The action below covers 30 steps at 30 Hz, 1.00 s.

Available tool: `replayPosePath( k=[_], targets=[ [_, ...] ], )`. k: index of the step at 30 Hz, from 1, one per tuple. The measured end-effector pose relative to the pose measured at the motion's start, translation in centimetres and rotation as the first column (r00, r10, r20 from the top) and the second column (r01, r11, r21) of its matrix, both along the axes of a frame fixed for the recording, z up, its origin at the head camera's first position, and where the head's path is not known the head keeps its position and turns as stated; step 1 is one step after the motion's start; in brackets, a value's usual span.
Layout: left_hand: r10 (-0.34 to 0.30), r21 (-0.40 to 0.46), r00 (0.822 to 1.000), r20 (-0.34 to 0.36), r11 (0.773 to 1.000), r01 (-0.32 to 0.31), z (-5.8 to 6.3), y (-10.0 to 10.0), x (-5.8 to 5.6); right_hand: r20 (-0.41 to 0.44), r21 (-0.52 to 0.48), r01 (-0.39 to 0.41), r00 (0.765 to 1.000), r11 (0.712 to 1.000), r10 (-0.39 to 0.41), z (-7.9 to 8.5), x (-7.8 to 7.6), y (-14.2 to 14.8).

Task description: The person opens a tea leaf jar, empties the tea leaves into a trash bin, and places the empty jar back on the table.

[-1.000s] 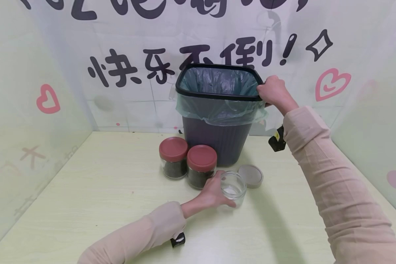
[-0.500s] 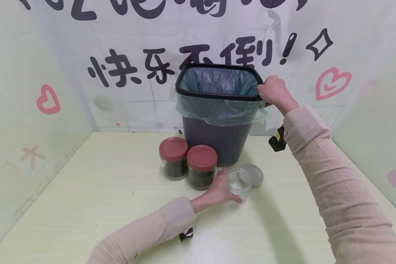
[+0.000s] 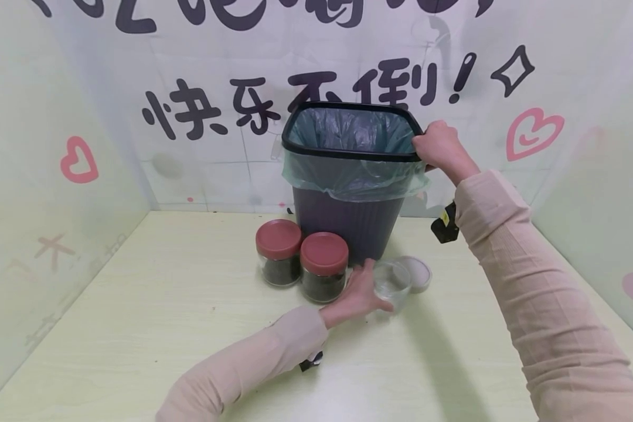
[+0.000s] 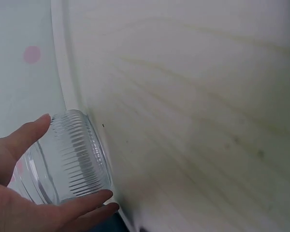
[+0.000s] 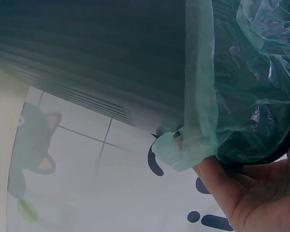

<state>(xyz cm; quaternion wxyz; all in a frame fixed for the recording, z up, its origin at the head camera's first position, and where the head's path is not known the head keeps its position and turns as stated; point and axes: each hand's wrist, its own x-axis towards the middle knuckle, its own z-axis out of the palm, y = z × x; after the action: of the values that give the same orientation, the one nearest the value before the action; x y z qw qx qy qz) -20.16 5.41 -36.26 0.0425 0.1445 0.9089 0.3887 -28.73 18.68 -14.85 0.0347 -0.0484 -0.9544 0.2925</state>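
A clear glass jar (image 3: 393, 286) without a lid is held in my left hand (image 3: 357, 295), thumb on the near side and fingers on the far side. It stands upright on the table, somewhat blurred. In the left wrist view, thumb and fingers span the ribbed wall of the jar (image 4: 76, 157). Right behind the jar lies a round pale lid (image 3: 419, 273). My right hand (image 3: 443, 149) grips the right side of the black rim of a dark trash can (image 3: 348, 217). Green liner (image 5: 200, 87) hangs over that rim, and my fingers reach under it.
Two jars with red lids, the left jar (image 3: 278, 252) and the right jar (image 3: 324, 266), hold something dark and stand against the can's front. The left hand is close beside the right one. A printed wall (image 3: 216, 170) closes off the back of the table (image 3: 163, 328).
My left hand has slid the glass jar right and away from me along the table. The pale lid has shifted the same way. The right hand and the trash can stay put.
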Motion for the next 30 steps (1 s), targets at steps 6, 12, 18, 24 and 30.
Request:
replayPosePath(
  k=[6, 12, 18, 24, 30],
  targets=[
    [0.036, 0.01, 0.998, 0.053, 0.999, -0.037, 0.2, 0.5, -0.5, 0.007, 0.007, 0.005, 1.0, 1.0, -0.005, 0.0, 0.0, 0.0],
    [0.088, 0.033, 0.991, 0.097, 0.995, -0.091, 0.1, 1.1, -1.0, 0.006, 0.01, 0.003, 1.0, 1.0, -0.003, 0.0, 0.0, 0.0],
    [0.091, 0.022, 0.994, 0.069, 0.995, -0.092, -0.1, 1.4, -1.4, -0.002, 0.006, 0.003, 1.0, 1.0, -0.003, 0.0, 0.0, -0.1],
    [0.08, -0.011, 0.996, 0.029, 0.997, -0.079, -0.2, 1.6, -1.7, -0.008, 0.011, 0.001, 1.0, 1.0, -0.001, 0.0, 0.0, 0.0],
    [0.07, -0.021, 0.997, 0.03, 0.997, -0.07, -0.2, 1.7, -1.7, -0.014, 0.012, 0.0, 1.0, 1.0, 0.0, 0.0, 0.0, 0.0]
  ],
)
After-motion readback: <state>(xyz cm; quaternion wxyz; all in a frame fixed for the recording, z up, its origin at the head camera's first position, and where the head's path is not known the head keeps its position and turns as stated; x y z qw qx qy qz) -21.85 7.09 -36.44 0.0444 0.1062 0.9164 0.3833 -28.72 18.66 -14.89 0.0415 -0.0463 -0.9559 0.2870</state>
